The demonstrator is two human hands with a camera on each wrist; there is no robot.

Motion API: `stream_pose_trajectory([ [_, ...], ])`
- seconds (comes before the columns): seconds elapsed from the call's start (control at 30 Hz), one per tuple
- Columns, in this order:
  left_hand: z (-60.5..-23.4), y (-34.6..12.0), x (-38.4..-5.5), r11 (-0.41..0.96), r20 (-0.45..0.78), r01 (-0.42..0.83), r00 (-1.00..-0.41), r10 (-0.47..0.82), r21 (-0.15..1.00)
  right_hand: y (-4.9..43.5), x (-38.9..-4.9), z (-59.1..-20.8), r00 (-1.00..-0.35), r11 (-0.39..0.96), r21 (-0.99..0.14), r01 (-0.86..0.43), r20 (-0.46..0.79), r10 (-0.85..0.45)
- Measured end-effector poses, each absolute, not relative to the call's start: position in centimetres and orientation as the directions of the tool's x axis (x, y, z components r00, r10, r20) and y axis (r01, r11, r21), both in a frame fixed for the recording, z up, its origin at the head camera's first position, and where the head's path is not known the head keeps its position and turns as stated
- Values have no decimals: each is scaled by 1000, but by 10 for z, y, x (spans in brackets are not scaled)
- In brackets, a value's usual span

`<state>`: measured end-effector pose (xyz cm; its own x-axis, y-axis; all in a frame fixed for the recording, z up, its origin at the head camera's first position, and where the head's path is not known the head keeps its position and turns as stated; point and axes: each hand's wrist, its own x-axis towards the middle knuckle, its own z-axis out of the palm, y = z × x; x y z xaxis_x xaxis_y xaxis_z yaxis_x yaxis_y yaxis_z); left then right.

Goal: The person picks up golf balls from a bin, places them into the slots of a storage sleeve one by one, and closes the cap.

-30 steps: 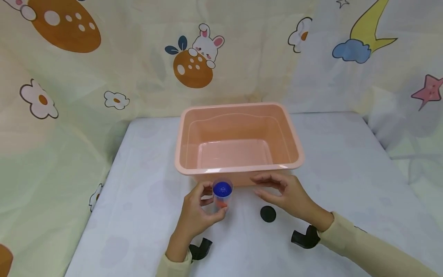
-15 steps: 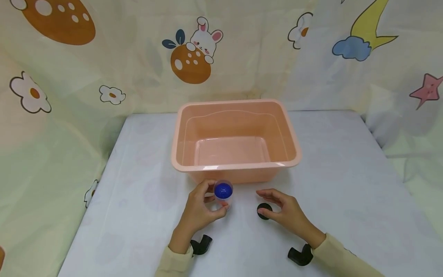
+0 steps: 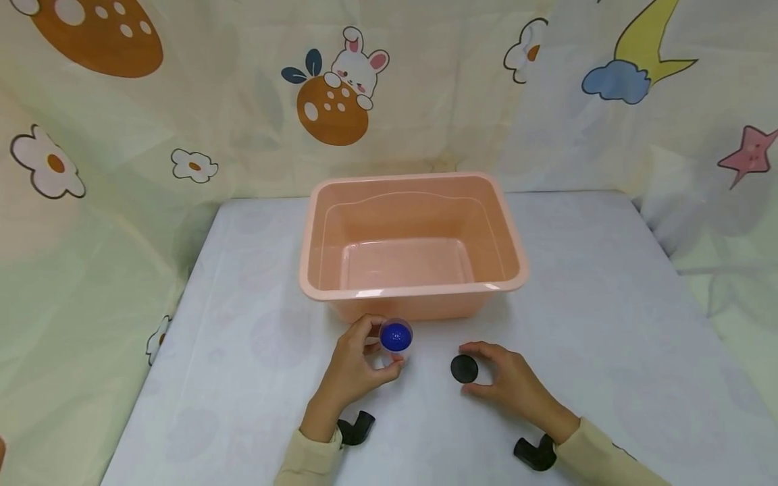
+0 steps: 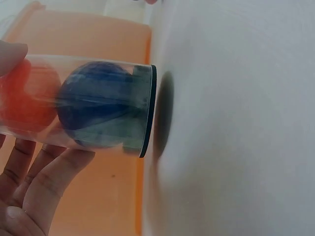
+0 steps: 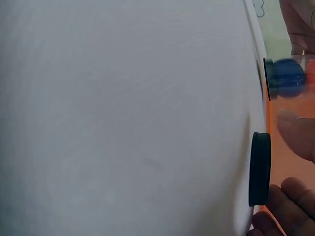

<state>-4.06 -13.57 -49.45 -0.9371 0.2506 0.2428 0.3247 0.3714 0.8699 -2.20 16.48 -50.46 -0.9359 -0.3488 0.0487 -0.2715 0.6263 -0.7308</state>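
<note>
My left hand [image 3: 358, 368] holds a clear cylindrical canister [image 3: 396, 353] upright in front of the basin, thumb on one side and fingers on the other. A blue ball [image 3: 396, 336] fills its open top. In the left wrist view, an orange-red ball [image 4: 34, 105] and a dark blue ball [image 4: 96, 103] show through the wall. A dark cap closes the bottom end, slightly above its shadow on the table. On the table to the right lies a round black lid [image 3: 464, 369]. My right hand [image 3: 513, 381] spreads its thumb and fingers around the lid.
A peach plastic basin [image 3: 413, 293] stands behind both hands on the white-covered table [image 3: 608, 304]. Black curved pieces [image 3: 357, 428] are at both wrists. A printed cloth [image 3: 437, 88] hangs behind the table.
My right hand has come down from beside the basin's front to the black lid, and its fingers now stand around it. The left hand keeps holding the canister, nearly still.
</note>
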Motion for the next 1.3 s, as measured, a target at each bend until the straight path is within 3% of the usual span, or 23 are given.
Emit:
stream_pose_trajectory([
  [0.53, -503, -134, -43, 365, 224, 307, -941, 252, 879, 158, -27, -501, -931, 662, -702, -264, 6, -365],
  [1.07, -501, -133, -44, 331, 168, 242, -957, 238, 912, 145, -38, -457, -866, 484, -746, -458, 250, -433],
  [1.3, -501, -133, -44, 331, 182, 256, -954, 239, 908, 142, -42, -438, -844, 472, -727, -499, 283, -456],
])
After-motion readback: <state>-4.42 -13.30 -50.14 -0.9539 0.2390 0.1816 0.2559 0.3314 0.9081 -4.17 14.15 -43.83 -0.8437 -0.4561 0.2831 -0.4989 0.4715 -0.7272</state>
